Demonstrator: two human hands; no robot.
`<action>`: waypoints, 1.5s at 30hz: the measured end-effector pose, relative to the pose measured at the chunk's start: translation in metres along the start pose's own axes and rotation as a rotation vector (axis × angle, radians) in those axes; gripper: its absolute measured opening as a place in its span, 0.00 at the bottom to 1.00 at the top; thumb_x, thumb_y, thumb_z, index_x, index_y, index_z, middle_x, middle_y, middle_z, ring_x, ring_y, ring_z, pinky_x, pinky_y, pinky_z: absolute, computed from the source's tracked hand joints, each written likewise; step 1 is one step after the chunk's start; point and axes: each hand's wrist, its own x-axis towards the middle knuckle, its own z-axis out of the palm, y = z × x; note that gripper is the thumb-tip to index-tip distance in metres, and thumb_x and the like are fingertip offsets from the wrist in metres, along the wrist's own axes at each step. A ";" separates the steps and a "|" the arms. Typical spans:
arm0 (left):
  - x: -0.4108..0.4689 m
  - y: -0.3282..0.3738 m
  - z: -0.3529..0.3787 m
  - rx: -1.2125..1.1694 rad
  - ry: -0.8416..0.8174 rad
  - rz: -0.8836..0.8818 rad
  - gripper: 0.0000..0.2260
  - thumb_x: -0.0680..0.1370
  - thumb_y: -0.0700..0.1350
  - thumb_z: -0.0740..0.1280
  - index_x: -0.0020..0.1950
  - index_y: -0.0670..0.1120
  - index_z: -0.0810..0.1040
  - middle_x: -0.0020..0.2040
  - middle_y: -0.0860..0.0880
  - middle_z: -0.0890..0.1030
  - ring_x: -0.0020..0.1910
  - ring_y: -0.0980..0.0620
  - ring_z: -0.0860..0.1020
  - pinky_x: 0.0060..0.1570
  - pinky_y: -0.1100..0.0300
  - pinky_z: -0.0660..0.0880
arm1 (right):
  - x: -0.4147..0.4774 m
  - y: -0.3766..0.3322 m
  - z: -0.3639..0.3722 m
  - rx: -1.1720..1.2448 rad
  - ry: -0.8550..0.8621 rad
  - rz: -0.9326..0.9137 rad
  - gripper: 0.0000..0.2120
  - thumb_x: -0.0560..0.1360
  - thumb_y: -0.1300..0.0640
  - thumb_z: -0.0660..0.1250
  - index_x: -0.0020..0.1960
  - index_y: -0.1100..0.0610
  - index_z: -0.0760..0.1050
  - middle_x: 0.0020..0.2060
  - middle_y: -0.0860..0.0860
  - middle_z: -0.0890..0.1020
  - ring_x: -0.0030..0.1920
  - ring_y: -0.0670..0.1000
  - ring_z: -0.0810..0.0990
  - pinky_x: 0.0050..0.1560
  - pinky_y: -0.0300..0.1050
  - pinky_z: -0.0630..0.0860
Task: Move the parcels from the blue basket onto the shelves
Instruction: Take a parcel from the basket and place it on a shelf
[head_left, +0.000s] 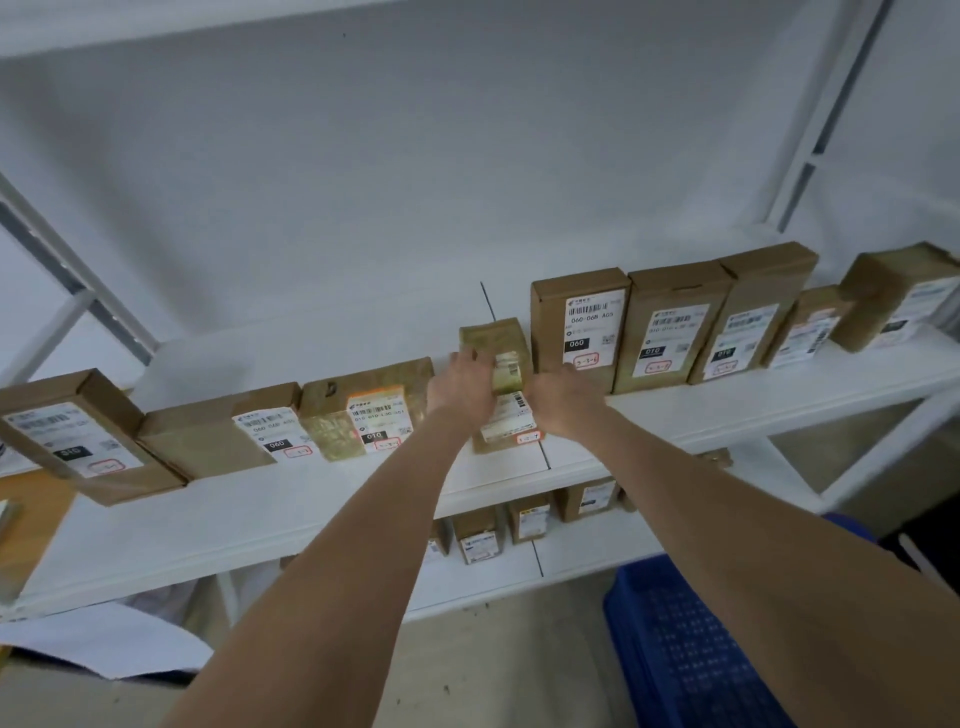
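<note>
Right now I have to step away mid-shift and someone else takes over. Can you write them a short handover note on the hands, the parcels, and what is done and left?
Hands: left hand and right hand both grip the small taped parcel, one on each side.
Parcel: on the middle shelf, in the gap in the row of parcels.
Done: that row is shelved, and more boxes sit on the lower shelf.
Left: let go of this one, then check the blue basket. It is only partly in view, with no parcel showing.
</note>
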 end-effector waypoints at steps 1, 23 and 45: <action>0.004 0.003 -0.003 -0.031 0.028 -0.041 0.23 0.75 0.38 0.65 0.69 0.44 0.64 0.65 0.43 0.67 0.62 0.44 0.70 0.50 0.52 0.76 | -0.001 0.002 -0.002 -0.005 0.040 -0.025 0.12 0.76 0.58 0.65 0.59 0.55 0.75 0.54 0.53 0.74 0.53 0.53 0.73 0.44 0.46 0.71; 0.073 0.014 0.009 -0.254 -0.165 -0.238 0.25 0.75 0.38 0.64 0.71 0.48 0.67 0.63 0.43 0.74 0.61 0.44 0.72 0.51 0.58 0.73 | 0.038 0.060 -0.066 -0.130 0.206 -0.001 0.47 0.66 0.61 0.75 0.77 0.51 0.51 0.75 0.56 0.58 0.75 0.60 0.54 0.74 0.59 0.54; 0.073 0.041 0.010 -0.312 -0.221 -0.146 0.26 0.77 0.37 0.60 0.74 0.48 0.62 0.66 0.40 0.69 0.61 0.42 0.72 0.50 0.59 0.68 | 0.032 0.082 -0.066 -0.169 0.343 -0.010 0.32 0.72 0.61 0.69 0.72 0.55 0.60 0.71 0.58 0.62 0.72 0.60 0.58 0.72 0.55 0.58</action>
